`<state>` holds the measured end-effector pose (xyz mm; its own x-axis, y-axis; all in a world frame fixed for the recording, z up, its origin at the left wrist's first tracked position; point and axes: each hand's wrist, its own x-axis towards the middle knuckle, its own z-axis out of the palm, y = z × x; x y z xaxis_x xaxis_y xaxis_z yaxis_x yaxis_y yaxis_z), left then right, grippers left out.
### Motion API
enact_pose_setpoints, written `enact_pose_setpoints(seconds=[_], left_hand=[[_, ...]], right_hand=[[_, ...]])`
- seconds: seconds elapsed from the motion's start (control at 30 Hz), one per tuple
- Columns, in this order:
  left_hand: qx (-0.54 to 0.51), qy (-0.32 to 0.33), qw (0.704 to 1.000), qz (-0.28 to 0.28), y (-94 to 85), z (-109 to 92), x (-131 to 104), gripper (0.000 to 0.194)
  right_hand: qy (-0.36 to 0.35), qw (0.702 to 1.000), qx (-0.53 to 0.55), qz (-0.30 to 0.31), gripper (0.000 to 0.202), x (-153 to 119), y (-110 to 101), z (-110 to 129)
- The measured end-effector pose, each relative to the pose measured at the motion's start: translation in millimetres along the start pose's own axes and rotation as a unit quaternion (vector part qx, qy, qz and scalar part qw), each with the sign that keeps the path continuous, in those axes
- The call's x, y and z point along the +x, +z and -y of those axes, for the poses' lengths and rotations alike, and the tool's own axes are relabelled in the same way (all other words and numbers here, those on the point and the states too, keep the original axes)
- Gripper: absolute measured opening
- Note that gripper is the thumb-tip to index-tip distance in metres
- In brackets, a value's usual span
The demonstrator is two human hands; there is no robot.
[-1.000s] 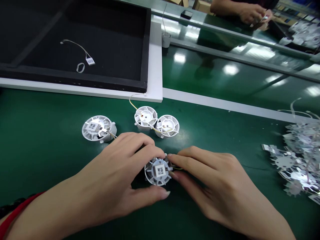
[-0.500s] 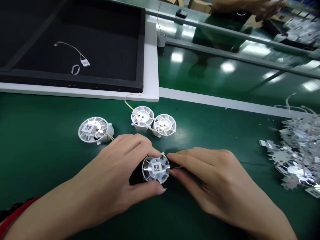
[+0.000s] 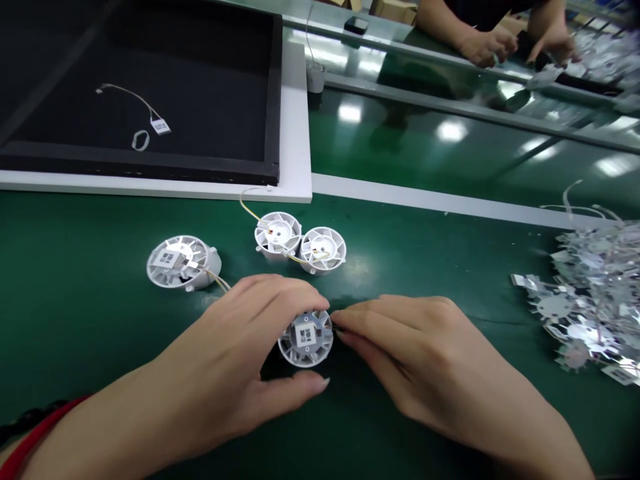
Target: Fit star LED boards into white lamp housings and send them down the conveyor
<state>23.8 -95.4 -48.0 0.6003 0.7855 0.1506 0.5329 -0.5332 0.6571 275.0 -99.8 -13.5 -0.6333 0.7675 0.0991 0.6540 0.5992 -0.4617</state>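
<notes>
Spotting spare fan [image 3: 183,261] off left, labelled plate on top. Left hand [image 3: 235,350] curves wide around working fan [image 3: 306,340] on green bench [image 3: 420,250], finger at rim; can't tell if thumb touches. What's new: right hand [image 3: 420,353] pinches narrower on thin wires [image 3: 339,328], less wire showing; guessing lead's under firmer control now. Metal plates [image 3: 595,300] heaped far right.
</notes>
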Motion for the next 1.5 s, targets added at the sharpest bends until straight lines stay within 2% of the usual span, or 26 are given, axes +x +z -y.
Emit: enact_pose_setpoints(seconds=[0.1,0.27,0.43,0.5,0.63,0.7,0.8,0.87,0.93,1.03,1.17,1.27,1.4,1.5], left_hand=[[-0.001,0.019,1.0,0.008,0.2,2,1,0.035],[-0.006,-0.005,1.0,0.004,-0.6,2,0,0.03],[0.003,-0.026,0.999,0.028,-2.0,4,-3,0.03],[0.017,-0.006,0.999,0.044,-3.6,9,-4,0.029],[0.084,0.1,0.989,0.063,-7.7,18,-5,0.029],[0.108,0.123,0.984,0.066,-9.5,19,-5,0.031],[0.065,0.063,0.993,0.07,-13.0,16,-5,0.032],[0.0,0.011,0.998,0.062,-16.0,12,-5,0.032],[-0.069,-0.032,0.996,0.046,-19.2,7,-4,0.04],[-0.173,-0.084,0.98,0.042,-22.9,3,-2,0.053],[-0.285,-0.141,0.946,0.061,-25.7,2,-2,0.051],[-0.307,-0.158,0.937,0.054,-26.9,3,-4,0.053],[-0.274,-0.146,0.95,0.039,-26.6,3,-5,0.053],[-0.266,-0.131,0.954,0.052,-25.3,2,-2,0.054]], right_hand=[[-0.014,1.0,-0.016,0.0,0.028,-2,0,-1],[-0.058,0.998,-0.039,0.004,0.034,-1,-1,-4],[-0.095,0.993,-0.07,-0.004,0.043,2,-2,-4],[-0.096,0.992,-0.077,-0.007,0.044,2,-1,-4],[-0.091,0.993,-0.08,-0.011,0.041,2,3,-4],[-0.087,0.994,-0.07,-0.015,0.038,2,4,-5],[-0.064,0.997,-0.043,-0.025,0.033,2,3,-5],[-0.048,0.998,-0.014,-0.043,0.03,0,1,-4],[-0.039,0.997,0.019,-0.067,0.029,-2,0,-2],[-0.035,0.994,0.05,-0.086,0.03,-5,-1,0],[-0.019,0.993,0.064,-0.095,0.022,-6,-3,3],[-0.016,0.993,0.07,-0.089,0.023,-3,-3,4],[-0.049,0.996,0.049,-0.061,0.024,0,-1,2],[-0.076,0.994,0.014,-0.073,0.023,1,0,0]])
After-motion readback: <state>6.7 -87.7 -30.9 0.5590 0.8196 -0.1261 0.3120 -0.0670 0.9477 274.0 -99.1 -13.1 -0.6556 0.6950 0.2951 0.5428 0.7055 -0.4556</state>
